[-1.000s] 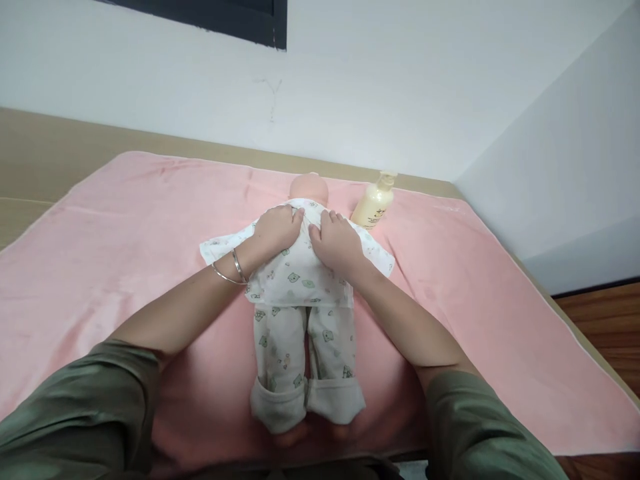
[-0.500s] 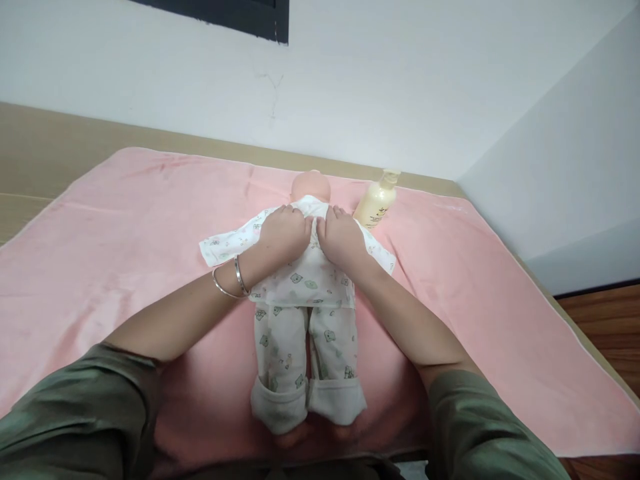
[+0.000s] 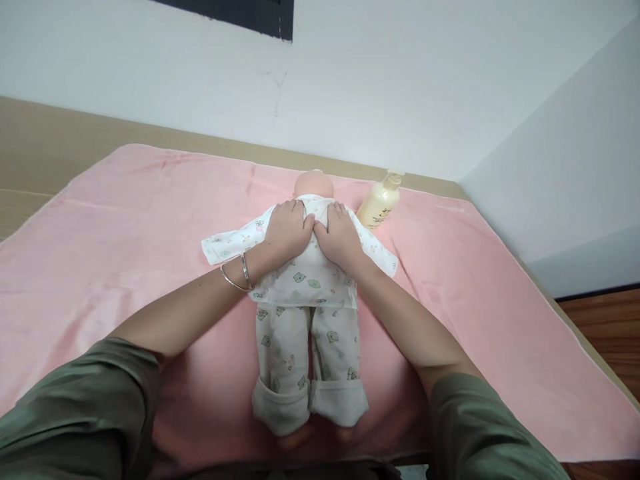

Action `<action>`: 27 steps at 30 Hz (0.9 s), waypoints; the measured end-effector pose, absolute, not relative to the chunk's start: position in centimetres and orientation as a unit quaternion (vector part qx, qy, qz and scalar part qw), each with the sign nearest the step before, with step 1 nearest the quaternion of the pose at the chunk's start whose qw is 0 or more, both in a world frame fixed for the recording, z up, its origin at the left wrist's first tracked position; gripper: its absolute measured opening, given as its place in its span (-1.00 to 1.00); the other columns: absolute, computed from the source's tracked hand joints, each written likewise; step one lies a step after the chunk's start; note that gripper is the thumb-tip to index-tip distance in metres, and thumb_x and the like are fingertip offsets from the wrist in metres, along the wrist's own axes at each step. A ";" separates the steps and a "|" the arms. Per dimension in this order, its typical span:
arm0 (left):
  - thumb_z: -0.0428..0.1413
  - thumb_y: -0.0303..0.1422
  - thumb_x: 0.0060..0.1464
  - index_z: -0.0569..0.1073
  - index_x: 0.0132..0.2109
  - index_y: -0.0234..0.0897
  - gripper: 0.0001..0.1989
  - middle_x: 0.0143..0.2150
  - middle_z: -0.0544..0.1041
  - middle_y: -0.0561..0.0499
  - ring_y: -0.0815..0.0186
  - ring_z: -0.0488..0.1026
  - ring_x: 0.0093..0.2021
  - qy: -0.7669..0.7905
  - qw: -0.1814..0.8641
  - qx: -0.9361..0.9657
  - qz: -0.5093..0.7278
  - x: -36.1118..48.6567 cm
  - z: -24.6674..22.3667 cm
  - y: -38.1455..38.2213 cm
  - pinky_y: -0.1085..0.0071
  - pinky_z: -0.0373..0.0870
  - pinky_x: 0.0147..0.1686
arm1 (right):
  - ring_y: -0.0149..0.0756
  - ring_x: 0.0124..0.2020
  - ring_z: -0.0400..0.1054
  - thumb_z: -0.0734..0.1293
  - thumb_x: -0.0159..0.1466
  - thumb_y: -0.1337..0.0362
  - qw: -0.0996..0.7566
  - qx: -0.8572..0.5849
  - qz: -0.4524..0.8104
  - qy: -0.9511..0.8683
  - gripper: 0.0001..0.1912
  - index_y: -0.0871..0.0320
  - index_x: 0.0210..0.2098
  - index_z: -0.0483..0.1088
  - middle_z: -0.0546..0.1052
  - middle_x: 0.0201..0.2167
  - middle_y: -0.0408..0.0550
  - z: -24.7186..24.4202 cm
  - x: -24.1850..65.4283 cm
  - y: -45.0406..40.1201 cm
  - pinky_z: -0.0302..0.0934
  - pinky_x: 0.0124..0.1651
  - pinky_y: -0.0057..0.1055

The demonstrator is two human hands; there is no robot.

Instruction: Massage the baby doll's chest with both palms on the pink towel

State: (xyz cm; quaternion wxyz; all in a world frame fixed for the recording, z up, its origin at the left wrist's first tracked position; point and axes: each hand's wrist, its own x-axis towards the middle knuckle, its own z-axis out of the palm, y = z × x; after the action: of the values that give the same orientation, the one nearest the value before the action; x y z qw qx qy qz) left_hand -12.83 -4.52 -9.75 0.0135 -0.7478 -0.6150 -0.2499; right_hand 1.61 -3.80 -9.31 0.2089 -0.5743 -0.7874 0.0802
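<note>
A baby doll [image 3: 314, 184] lies on a pink blanket [image 3: 165, 200], its head away from me and its feet toward me. It wears a white printed top [image 3: 305, 283] and matching trousers [image 3: 285, 347] with folded cuffs. My left hand [image 3: 289, 230] lies flat on the left of its upper torso, and my right hand [image 3: 339, 233] lies flat on the right. Both have their fingers spread forward over the cloth, the thumbs nearly meeting in the middle. Neither hand grips anything. The doll's sleeves stretch out to both sides.
A pale yellow pump bottle [image 3: 381, 203] stands on the blanket to the right of the doll's head. Behind the blanket runs a wooden edge [image 3: 210, 140] against a white wall [image 3: 390, 87]. Wooden flooring [image 3: 605, 327] shows at the far right.
My fingers and thumbs lie flatter and a little more spread on the top. The whole view has shifted slightly; the doll and the bottle look unmoved on the blanket.
</note>
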 end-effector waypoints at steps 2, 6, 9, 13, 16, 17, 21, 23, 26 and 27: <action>-0.16 -0.33 0.33 0.46 -0.05 -0.38 -0.67 -0.03 0.58 -0.31 -0.02 0.49 0.01 -0.616 0.015 -0.747 -0.249 -12.8 -9.8 -4.5 0.05 0.37 0.09 | 0.17 0.50 -0.01 0.10 0.40 0.13 0.215 -0.574 0.082 -0.786 -0.27 0.60 0.37 0.11 0.17 0.44 0.45 -9.6 1.7 -3.6 -0.12 0.53 0.10; -0.17 -0.33 0.34 0.46 -0.04 -0.39 -0.66 -0.02 0.57 -0.31 -0.03 0.48 0.02 -0.618 0.012 -0.749 -0.240 -12.7 -9.6 -4.5 0.05 0.37 0.09 | 0.16 0.49 0.01 0.10 0.39 0.13 0.222 -0.573 0.081 -0.785 -0.28 0.55 0.38 0.12 0.20 0.43 0.41 -9.7 1.4 -3.9 -0.11 0.53 0.09; -0.18 -0.34 0.36 0.46 -0.01 -0.45 -0.63 0.00 0.56 -0.35 -0.05 0.48 0.04 -0.623 0.012 -0.751 -0.219 -12.6 -8.9 -5.2 0.05 0.37 0.10 | 0.15 0.44 0.09 0.13 0.39 0.13 0.223 -0.567 0.077 -0.789 -0.33 0.54 0.32 0.19 0.28 0.38 0.42 -9.3 1.6 -3.7 -0.07 0.51 0.02; -0.17 -0.35 0.36 0.48 -0.04 -0.51 -0.62 -0.07 0.56 -0.39 -0.09 0.49 0.02 -0.598 0.039 -0.786 -0.155 -12.3 -7.6 -7.4 0.05 0.40 0.04 | 0.08 0.17 0.38 0.09 0.45 0.06 0.221 -0.556 0.111 -0.793 -0.51 0.28 0.10 0.39 0.53 0.13 0.28 -8.9 3.3 -2.1 0.16 0.33 0.04; -0.16 -0.33 0.36 0.50 -0.09 -0.46 -0.62 -0.14 0.56 -0.35 -0.04 0.50 -0.01 -0.557 0.056 -0.821 -0.109 -12.0 -6.9 -9.0 0.11 0.43 0.00 | 0.02 0.09 0.42 0.00 0.50 -0.03 0.200 -0.558 0.133 -0.794 -0.48 0.18 -0.01 0.42 0.57 0.05 0.19 -9.0 4.5 -0.8 0.12 0.33 0.06; -0.16 -0.31 0.36 0.50 -0.09 -0.45 -0.61 -0.15 0.56 -0.33 -0.04 0.50 0.00 -0.554 0.057 -0.824 -0.106 -12.0 -6.8 -9.3 0.11 0.43 0.00 | 0.02 0.10 0.41 -0.01 0.50 -0.03 0.194 -0.560 0.126 -0.795 -0.47 0.18 -0.02 0.42 0.57 0.04 0.18 -9.0 4.7 -0.6 0.10 0.34 0.06; -0.15 -0.32 0.36 0.51 -0.12 -0.41 -0.63 -0.17 0.57 -0.30 -0.02 0.52 -0.02 -0.572 0.021 -0.809 -0.132 -12.2 -6.8 -8.7 0.11 0.45 0.00 | 0.09 0.18 0.35 -0.02 0.52 0.07 0.160 -0.581 0.069 -0.795 -0.47 0.30 0.06 0.41 0.53 0.09 0.31 -8.2 3.7 -2.3 0.11 0.34 0.05; -0.15 -0.35 0.35 0.50 -0.12 -0.38 -0.66 -0.16 0.58 -0.28 0.01 0.55 -0.07 -0.588 -0.018 -0.796 -0.143 -12.7 -6.6 -7.6 0.13 0.46 -0.03 | 0.16 0.24 0.31 0.00 0.50 0.16 0.128 -0.579 0.035 -0.805 -0.48 0.42 0.12 0.38 0.49 0.13 0.41 -7.3 2.7 -4.5 0.11 0.34 0.03; -0.18 -0.37 0.34 0.48 -0.04 -0.40 -0.64 -0.07 0.59 -0.29 0.03 0.56 -0.07 -0.624 -0.078 -0.763 -0.150 -13.4 -6.3 -5.9 0.16 0.47 -0.06 | 0.19 0.35 0.21 0.02 0.47 0.28 0.081 -0.540 0.009 -0.838 -0.48 0.50 0.25 0.27 0.38 0.27 0.47 -5.8 1.6 -7.9 0.06 0.39 0.01; -0.20 -0.37 0.35 0.48 -0.01 -0.42 -0.62 -0.05 0.59 -0.29 0.03 0.55 -0.06 -0.635 -0.087 -0.752 -0.153 -13.6 -6.3 -5.6 0.16 0.47 -0.06 | 0.18 0.38 0.18 0.02 0.45 0.32 0.068 -0.530 0.010 -0.845 -0.47 0.50 0.29 0.24 0.35 0.31 0.46 -5.4 1.4 -8.6 0.05 0.41 0.01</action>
State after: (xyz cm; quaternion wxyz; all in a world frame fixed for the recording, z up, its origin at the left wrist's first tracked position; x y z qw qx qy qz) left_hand -13.57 -5.55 -6.30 -0.0875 -0.7523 -0.6347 -0.1534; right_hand 1.36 -8.60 -5.40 0.0676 -0.5304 -0.8450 0.0104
